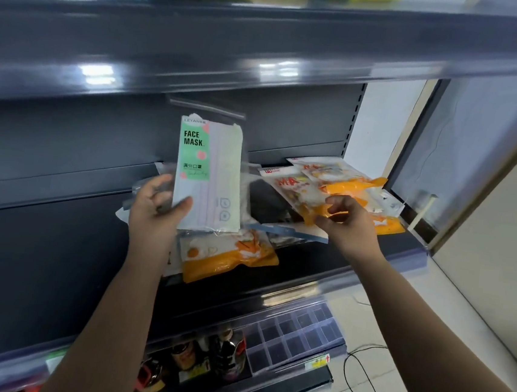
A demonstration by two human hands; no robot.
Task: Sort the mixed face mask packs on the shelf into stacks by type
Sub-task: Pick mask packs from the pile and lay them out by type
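Below, I see dark bottles (203,358) on a lower shelf, with a clear divider tray (294,335) to their right. A black cable (365,386) trails across the pale tiled floor (376,305) at right.

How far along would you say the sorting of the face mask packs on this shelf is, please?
Early on. No tidy stack shows yet. In hand: the left hand holds up a green-labelled clear face mask pack, and the right hand pinches an orange-and-white mask pack. Left: orange packs still overlap a black mask pack on the dark shelf, with another orange pack lying apart in front.
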